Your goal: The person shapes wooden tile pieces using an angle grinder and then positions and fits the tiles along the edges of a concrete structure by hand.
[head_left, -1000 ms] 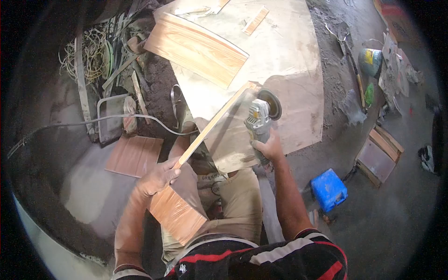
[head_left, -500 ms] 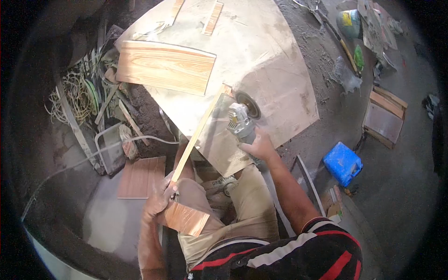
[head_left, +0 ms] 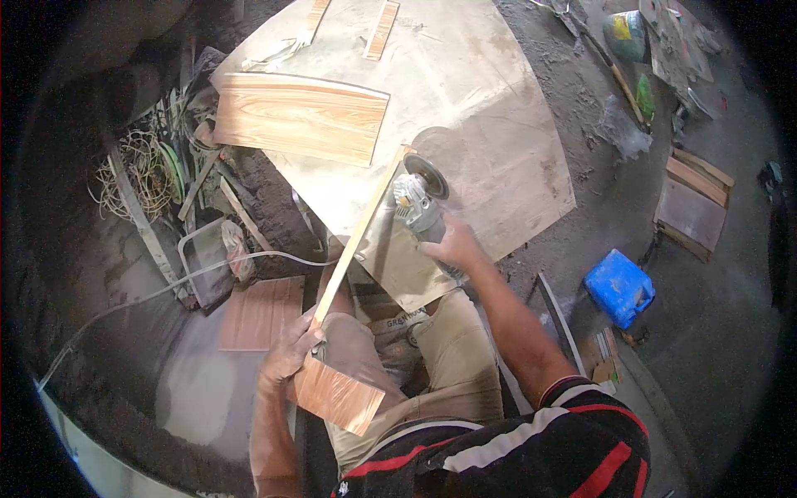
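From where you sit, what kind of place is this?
Probably a dusty work site or workshop: there's a grinder in the right hand, cut wood-patterned pieces, and a tangle of cord.

The right hand holds an angle grinder beside a strip.

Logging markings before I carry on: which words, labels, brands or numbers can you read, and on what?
"GREN…" on the pale strip between the knees; its remaining letters are unclear.
Round mark below it: too blurred to read.
Yellow label on the bucket: too small to read.
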Demonstrator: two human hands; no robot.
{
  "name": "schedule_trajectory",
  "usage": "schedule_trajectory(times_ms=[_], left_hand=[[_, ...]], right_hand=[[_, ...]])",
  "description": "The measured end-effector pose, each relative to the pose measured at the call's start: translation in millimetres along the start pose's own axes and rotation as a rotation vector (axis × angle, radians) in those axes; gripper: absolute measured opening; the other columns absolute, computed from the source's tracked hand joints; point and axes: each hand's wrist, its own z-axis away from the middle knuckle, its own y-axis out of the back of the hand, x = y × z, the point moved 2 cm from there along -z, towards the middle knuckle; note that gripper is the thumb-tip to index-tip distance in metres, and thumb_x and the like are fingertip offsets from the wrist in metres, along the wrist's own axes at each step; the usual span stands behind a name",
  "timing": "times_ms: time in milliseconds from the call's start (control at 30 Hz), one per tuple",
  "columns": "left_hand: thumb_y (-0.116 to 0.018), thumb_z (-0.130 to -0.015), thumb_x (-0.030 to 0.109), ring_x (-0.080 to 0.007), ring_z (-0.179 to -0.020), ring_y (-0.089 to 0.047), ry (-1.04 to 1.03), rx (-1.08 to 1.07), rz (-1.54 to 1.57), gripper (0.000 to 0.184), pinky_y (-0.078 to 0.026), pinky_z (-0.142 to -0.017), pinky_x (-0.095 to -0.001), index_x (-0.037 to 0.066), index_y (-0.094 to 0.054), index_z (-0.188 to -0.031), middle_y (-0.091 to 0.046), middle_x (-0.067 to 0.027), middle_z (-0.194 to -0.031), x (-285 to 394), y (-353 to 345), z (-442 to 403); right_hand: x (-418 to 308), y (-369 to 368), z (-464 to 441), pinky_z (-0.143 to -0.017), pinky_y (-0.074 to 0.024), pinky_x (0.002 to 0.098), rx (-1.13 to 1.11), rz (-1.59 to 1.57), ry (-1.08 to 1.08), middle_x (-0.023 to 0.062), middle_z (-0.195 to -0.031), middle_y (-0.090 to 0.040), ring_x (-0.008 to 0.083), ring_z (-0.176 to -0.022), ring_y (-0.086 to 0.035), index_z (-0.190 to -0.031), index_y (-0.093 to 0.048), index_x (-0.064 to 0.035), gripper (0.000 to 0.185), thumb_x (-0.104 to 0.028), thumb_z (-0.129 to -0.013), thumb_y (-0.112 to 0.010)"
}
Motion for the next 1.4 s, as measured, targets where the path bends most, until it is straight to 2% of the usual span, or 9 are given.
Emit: schedule_trajectory(times_ms=[67, 233, 467, 567, 733, 833, 933, 1033, 1400], left_hand=[[-0.065, -0.102, 0.030, -0.0077, -0.087, -0.050, -0.003, 0.014, 0.076, 0.060, -0.044, -0.078, -0.0252, 0.002, -0.050, -0.154, -0.058, 0.0044, -0.100, 4.6, -4.8, 2.6], [-0.067, -0.101, 0.034, -0.0041, -0.080, -0.046, 0.006, -0.040, 0.105, 0.061, -0.041, -0.072, -0.0219, 0.003, -0.052, -0.152, -0.053, 0.0086, -0.094, -1.7, 1.1, 0.6], [-0.067, -0.101, 0.038, -0.0043, -0.077, -0.045, -0.015, -0.082, 0.166, 0.060, -0.039, -0.071, -0.0216, 0.003, -0.054, -0.148, -0.052, 0.0084, -0.092, 4.4, 4.4, 1.1], [-0.067, -0.101, 0.037, -0.0046, -0.077, -0.045, -0.014, -0.102, 0.212, 0.059, -0.038, -0.071, -0.0215, 0.002, -0.054, -0.148, -0.052, 0.0081, -0.092, 5.6, 3.5, 1.1], [-0.067, -0.101, 0.035, -0.0051, -0.076, -0.045, -0.003, -0.076, 0.201, 0.060, -0.038, -0.070, -0.0221, 0.002, -0.054, -0.149, -0.050, 0.0077, -0.090, 1.5, 3.1, 0.5], [-0.068, -0.101, 0.035, -0.0053, -0.076, -0.045, 0.016, -0.062, 0.200, 0.060, -0.038, -0.070, -0.0222, 0.001, -0.053, -0.149, -0.048, 0.0075, -0.089, -1.8, 4.3, 1.2], [-0.068, -0.101, 0.035, -0.0054, -0.076, -0.044, 0.024, -0.063, 0.192, 0.061, -0.038, -0.070, -0.0222, 0.002, -0.052, -0.151, -0.048, 0.0075, -0.089, 0.6, 4.1, 0.2], [-0.068, -0.101, 0.036, -0.0056, -0.076, -0.044, 0.012, -0.081, 0.195, 0.064, -0.038, -0.070, -0.0223, 0.002, -0.050, -0.153, -0.047, 0.0076, -0.088, -5.7, 5.0, -1.9], [-0.067, -0.102, 0.040, -0.0055, -0.076, -0.044, -0.006, -0.080, 0.141, 0.067, -0.038, -0.069, -0.0227, 0.002, -0.049, -0.153, -0.046, 0.0075, -0.085, -5.5, 8.7, -1.2]], right_hand=[[10.2, -3.3, -3.3, -0.110, -0.0469, 0.0465, 0.024, 0.081, 0.030, 0.0262, -0.140, -0.060, 0.0413, -0.130, -0.058, -0.140, -0.061, -0.0034, 0.084, -0.041, -0.068, -0.085], [15.3, -3.5, -4.5, -0.118, -0.0402, 0.0483, 0.005, -0.072, 0.068, 0.0306, -0.144, -0.057, 0.0459, -0.137, -0.052, -0.141, -0.058, 0.0003, 0.089, -0.042, -0.068, -0.085], [11.4, 0.8, -8.7, -0.117, -0.0407, 0.0488, -0.021, -0.012, 0.028, 0.0320, -0.142, -0.058, 0.0470, -0.136, -0.053, -0.139, -0.060, 0.0011, 0.086, -0.040, -0.067, -0.085], [0.3, 3.3, -8.0, -0.116, -0.0424, 0.0492, -0.039, -0.105, 0.069, 0.0327, -0.141, -0.058, 0.0468, -0.134, -0.054, -0.137, -0.061, 0.0020, 0.084, -0.038, -0.067, -0.085], [9.3, -3.0, -5.9, -0.111, -0.0457, 0.0485, 0.021, -0.009, 0.072, 0.0283, -0.135, -0.063, 0.0409, -0.128, -0.059, -0.133, -0.063, 0.0031, 0.082, -0.039, -0.067, -0.087], [6.1, -4.0, -1.4, -0.112, -0.0454, 0.0479, 0.026, -0.143, 0.060, 0.0292, -0.135, -0.062, 0.0408, -0.130, -0.058, -0.133, -0.063, 0.0038, 0.084, -0.041, -0.066, -0.088], [4.3, -0.9, -0.9, -0.110, -0.0461, 0.0474, 0.052, 0.008, 0.072, 0.0294, -0.134, -0.063, 0.0418, -0.129, -0.059, -0.131, -0.064, 0.0043, 0.083, -0.040, -0.066, -0.088], [-1.0, 0.7, -4.7, -0.109, -0.0465, 0.0474, -0.003, -0.098, 0.045, 0.0297, -0.133, -0.062, 0.0428, -0.128, -0.059, -0.130, -0.063, 0.0048, 0.083, -0.040, -0.065, -0.088], [-1.2, -3.2, -0.7, -0.108, -0.0479, 0.0477, 0.081, -0.006, 0.071, 0.0276, -0.132, -0.063, 0.0413, -0.125, -0.061, -0.131, -0.063, 0.0025, 0.078, -0.035, -0.067, -0.087]])
